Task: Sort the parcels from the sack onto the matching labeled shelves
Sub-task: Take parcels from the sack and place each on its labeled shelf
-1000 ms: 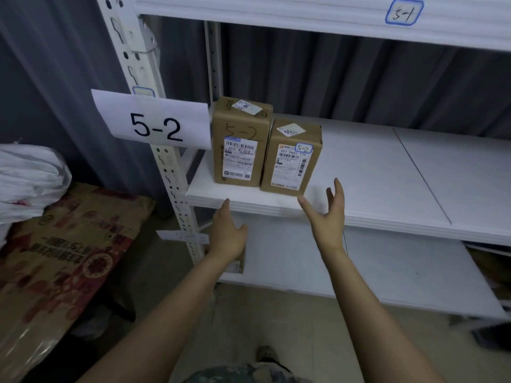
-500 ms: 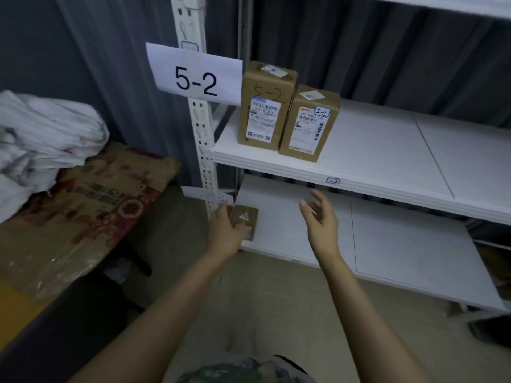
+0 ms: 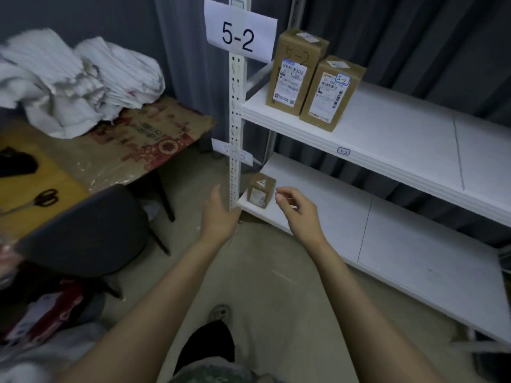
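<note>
Brown cardboard: taller parcel (image 3: 296, 73) and shorter parcel (image 3: 330, 95) upright, touching, white labels, marked 5-2, on upper shelf (image 3: 401, 139). Left hand (image 3: 219, 217) open flat, right hand (image 3: 298, 211) loosely curled, both empty

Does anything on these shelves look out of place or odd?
The tall parcel and the short parcel on the upper shelf both read 5-2, matching its sign. Only the lower paper label on the post is faint, hard to read.

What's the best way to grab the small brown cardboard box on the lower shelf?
Probably from above, pinching the small brown cardboard box front to back: it stands upright near the white lower shelf edge, and the perforated white post crowds its left side.
</note>
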